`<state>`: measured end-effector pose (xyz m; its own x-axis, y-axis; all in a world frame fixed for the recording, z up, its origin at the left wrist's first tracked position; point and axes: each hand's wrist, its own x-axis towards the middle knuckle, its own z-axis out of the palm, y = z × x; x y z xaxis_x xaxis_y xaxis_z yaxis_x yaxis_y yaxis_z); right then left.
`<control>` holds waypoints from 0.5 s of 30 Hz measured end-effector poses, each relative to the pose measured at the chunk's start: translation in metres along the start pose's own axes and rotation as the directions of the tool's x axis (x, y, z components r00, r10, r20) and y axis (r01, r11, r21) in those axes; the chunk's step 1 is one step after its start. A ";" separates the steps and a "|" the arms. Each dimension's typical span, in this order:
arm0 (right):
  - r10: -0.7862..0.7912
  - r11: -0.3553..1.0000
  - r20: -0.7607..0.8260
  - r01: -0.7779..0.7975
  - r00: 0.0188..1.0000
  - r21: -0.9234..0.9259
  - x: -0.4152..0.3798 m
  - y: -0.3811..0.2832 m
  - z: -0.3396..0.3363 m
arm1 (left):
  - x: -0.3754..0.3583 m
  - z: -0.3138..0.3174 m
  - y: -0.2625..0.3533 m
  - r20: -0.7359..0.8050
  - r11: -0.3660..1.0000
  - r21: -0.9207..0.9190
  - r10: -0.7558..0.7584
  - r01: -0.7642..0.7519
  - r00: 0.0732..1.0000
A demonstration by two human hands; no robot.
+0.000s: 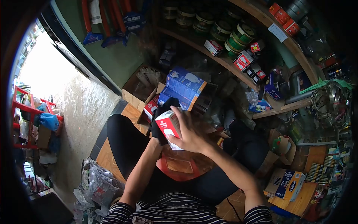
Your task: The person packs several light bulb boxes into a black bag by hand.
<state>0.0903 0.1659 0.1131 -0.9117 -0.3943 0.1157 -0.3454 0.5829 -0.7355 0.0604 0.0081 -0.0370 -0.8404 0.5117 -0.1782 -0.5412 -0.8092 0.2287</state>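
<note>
My right hand [190, 134] grips a red and white light bulb box [169, 127], with the thumb on its near face and the fingers over the top and far side. The box is tilted and has a bulb picture on its red side. My left hand [154, 143] is beside the box, mostly covered by a black cloth [168, 104] that it holds against the box's left side. Its fingers are hidden under the cloth. Just beyond, a large blue bulb carton [182, 87] leans in front of me, and another red box [150, 107] sits partly behind the cloth.
An open cardboard box with clear tubes [136, 99] stands ahead on the left. Paint cans [238, 37] and small bulb boxes [243, 61] line the shelf. Plastic bags [99, 186] lie by my left side. An open carton [285, 147] is at right. A doorway opens at left.
</note>
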 end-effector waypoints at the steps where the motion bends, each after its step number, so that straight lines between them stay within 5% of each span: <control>1: 0.011 1.000 -0.006 -0.011 1.000 0.016 0.002 0.001 -0.005 | 0.008 -0.010 -0.002 0.012 0.997 0.062 0.040 -0.040 0.999; 2: 0.028 0.999 -0.016 -0.027 0.999 0.034 0.008 -0.001 -0.015 | 0.015 -0.021 -0.005 0.025 0.990 0.124 0.071 -0.073 0.997; 3: 0.073 0.997 -0.128 -0.075 0.989 -0.008 0.011 0.008 -0.016 | 0.007 0.030 -0.008 0.019 0.994 -0.055 0.095 -0.094 0.995; 4: 0.064 0.997 -0.298 -0.075 0.952 -0.024 0.015 0.017 -0.020 | 0.004 0.063 -0.015 -0.142 0.983 0.096 0.168 -0.156 0.975; 7: -0.151 0.988 -0.556 0.098 0.817 -0.123 0.014 0.024 -0.026 | 0.011 0.051 -0.042 0.026 0.695 0.683 0.287 -0.227 0.958; 8: -0.209 0.978 -0.510 0.180 0.834 -0.106 0.007 0.019 -0.023 | 0.011 0.051 -0.044 0.107 0.581 0.770 0.291 -0.264 0.951; 10: -0.324 0.941 -0.438 0.333 0.839 -0.058 0.001 0.014 -0.012 | -0.003 0.046 -0.021 0.268 0.562 0.745 0.240 -0.359 0.933; 11: -0.251 0.947 -0.361 0.305 0.898 0.100 -0.001 0.012 -0.008 | -0.010 0.034 -0.010 0.337 0.582 0.707 0.222 -0.402 0.915; 12: -0.125 0.904 -0.263 0.219 0.957 0.368 -0.001 0.003 -0.006 | -0.007 0.010 -0.008 0.361 0.786 0.500 0.193 -0.364 0.913; 13: -0.111 0.950 -0.144 0.147 0.983 0.276 0.002 0.000 -0.013 | -0.003 -0.014 -0.006 0.384 0.926 0.258 0.163 -0.275 0.909; 15: -0.013 0.978 -0.055 0.024 0.998 0.209 0.008 0.001 -0.029 | -0.009 0.011 0.004 0.307 0.893 0.342 0.188 -0.293 0.933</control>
<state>0.0759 0.1834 0.1326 -0.9180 -0.3622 0.1615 -0.3130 0.4115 -0.8560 0.0655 0.0035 -0.0234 -0.8942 0.4139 0.1706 -0.2468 -0.7737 0.5835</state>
